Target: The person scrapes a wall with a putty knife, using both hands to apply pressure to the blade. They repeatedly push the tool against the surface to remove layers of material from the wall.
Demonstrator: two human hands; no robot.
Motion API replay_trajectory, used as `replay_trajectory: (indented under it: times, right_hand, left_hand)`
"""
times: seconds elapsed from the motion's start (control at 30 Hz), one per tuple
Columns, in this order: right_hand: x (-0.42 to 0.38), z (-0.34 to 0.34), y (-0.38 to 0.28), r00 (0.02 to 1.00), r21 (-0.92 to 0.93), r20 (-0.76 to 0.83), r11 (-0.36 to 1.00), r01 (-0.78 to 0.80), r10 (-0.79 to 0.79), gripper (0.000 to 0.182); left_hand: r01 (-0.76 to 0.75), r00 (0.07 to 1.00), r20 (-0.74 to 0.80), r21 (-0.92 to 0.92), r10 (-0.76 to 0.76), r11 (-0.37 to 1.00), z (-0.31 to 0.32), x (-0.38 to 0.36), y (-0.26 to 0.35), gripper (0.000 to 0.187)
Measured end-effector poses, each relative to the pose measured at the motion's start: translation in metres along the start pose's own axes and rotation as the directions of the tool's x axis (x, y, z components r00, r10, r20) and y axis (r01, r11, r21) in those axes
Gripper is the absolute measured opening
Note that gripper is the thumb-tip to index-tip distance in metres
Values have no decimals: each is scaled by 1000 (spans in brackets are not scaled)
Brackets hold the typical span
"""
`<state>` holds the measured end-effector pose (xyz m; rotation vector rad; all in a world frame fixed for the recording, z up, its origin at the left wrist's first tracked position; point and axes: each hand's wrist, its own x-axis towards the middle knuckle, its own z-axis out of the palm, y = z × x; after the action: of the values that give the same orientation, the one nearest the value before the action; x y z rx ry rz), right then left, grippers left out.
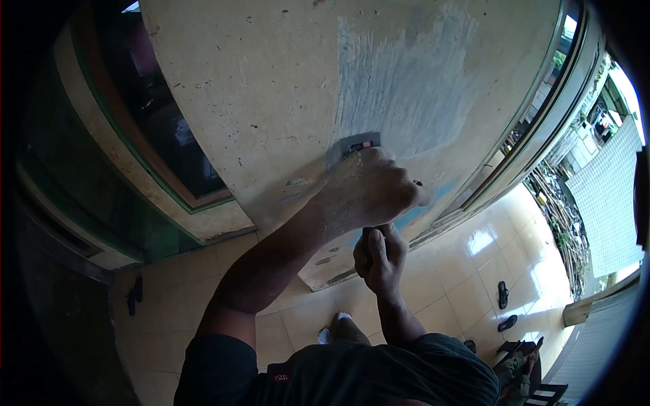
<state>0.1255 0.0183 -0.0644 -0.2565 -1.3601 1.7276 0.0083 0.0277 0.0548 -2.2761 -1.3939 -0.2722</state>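
Observation:
My left hand (382, 186) is closed, knuckles up, against the beige wall (271, 101). At its fingers a dark, flat tool (361, 145) with a small reddish mark lies against the wall, at the lower left of a grey, streaky patch (406, 88). Most of the tool is hidden by the hand. Just below, my right hand (381, 260) is also closed, thumb up, around a small dark object (370, 232) that is mostly covered. Pale dust specks the left wrist and the back of that hand.
A green-edged window frame (196, 201) stands at the left, and another window (525, 128) at the right. Sandals (503, 295) lie on the glossy tiled floor (433, 281). At lower right, part of a seated person (518, 372) shows beside dark furniture.

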Motion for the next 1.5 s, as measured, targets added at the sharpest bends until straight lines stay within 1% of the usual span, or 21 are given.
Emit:
replay_trajectory:
  times: [0.13, 0.2, 0.27, 0.33, 0.37, 0.4, 0.47, 0.53, 0.6, 0.67, 0.7, 0.77, 0.97, 1.07, 1.13, 1.2, 1.23, 1.27, 1.33, 1.4, 1.5]
  right_hand:
    - [-4, 9, 1, 1000, 43, 6, 999, 17, -18, 39]
    - [14, 11, -10, 999, -11, 0, 999, 35, -35, 38]
    - [17, 7, -13, 998, -24, 54, 999, 46, -45, 37]
    - [4, 7, -6, 1000, 95, 15, 995, 3, -4, 18]
    - [-6, 7, -8, 1000, 55, -13, 998, -8, 8, 17]
    - [-2, 8, -4, 1000, 53, -10, 999, 3, -3, 17]
    - [1, 7, 6, 1000, 20, -23, 1000, -8, 9, 34]
    - [18, 9, -8, 1000, 13, -22, 1000, -22, 22, 34]
    - [27, 10, -14, 998, 20, 45, 999, 35, -36, 32]
    - [9, 10, -3, 998, 30, 34, 998, 54, -55, 31]
    - [-6, 9, 6, 1000, 61, 7, 998, 26, -27, 31]
    - [-13, 10, 14, 1000, 73, -10, 997, -29, 30, 33]
    - [1, 16, -11, 1000, 32, -2, 999, 7, -7, 35]
    - [-21, 22, 8, 998, 64, -64, 998, 23, -19, 35]
    - [-22, 30, 9, 996, 80, -87, 997, 11, -4, 34]
    - [8, 31, -8, 998, 40, -42, 998, 51, -49, 33]
    - [20, 33, -20, 998, 18, -17, 998, 65, -64, 33]
    - [29, 33, -35, 996, 38, -4, 995, 88, -88, 32]
    - [20, 30, -29, 993, 38, -11, 992, 122, -122, 34]
    - [-15, 24, -4, 999, 67, -37, 998, 5, -3, 38]
    - [-26, 24, 23, 996, 51, -81, 998, -23, 27, 40]
  left_hand:
    - [-13, 999, 35, -56, 15, 998, -8, -5, 2, 11]
    - [-33, 999, 20, 82, 31, 996, -21, 8, -8, 11]
    - [25, 999, 44, -18, -25, 1000, -23, 9, -7, 11]
    - [25, 997, 71, 28, -27, 999, -17, 0, 0, 9]
    - [17, 997, 78, 35, -20, 999, -14, -4, 1, 9]
    - [23, 995, 100, 19, -25, 1000, -12, -6, 2, 10]
    - [24, 993, 113, -12, -22, 1000, -8, -5, 1, 10]
    - [-10, 998, 59, 106, 4, 994, -21, 8, -13, 11]
    - [50, 997, 60, 30, -52, 998, -20, 10, -11, 10]
    - [44, 994, 95, 70, -51, 997, -21, 1, 0, 9]
    - [72, 984, 163, -11, -69, 997, -16, -6, 6, 9]
    - [54, 989, 134, 17, -56, 998, -9, -11, 5, 9]
    - [38, 999, 1, 35, -38, 999, -23, 2, -6, 8]
    - [38, 992, 119, -14, -36, 999, -9, -18, 11, 8]
    - [31, 994, 110, -37, -27, 999, -13, -18, 9, 12]
    - [-7, 991, 132, 56, 0, 998, -25, -3, -6, 12]
    - [57, 993, 109, -25, -54, 998, -38, 12, -15, 12]
    - [0, 1000, -12, -26, -1, 1000, -51, 21, -19, 14]
    - [4, 1000, 6, -90, -3, 996, -43, 17, -13, 15]
    - [63, 978, 203, -47, -53, 997, -15, -9, 6, 14]
    - [76, 971, 229, -12, -71, 997, -8, -19, 12, 11]
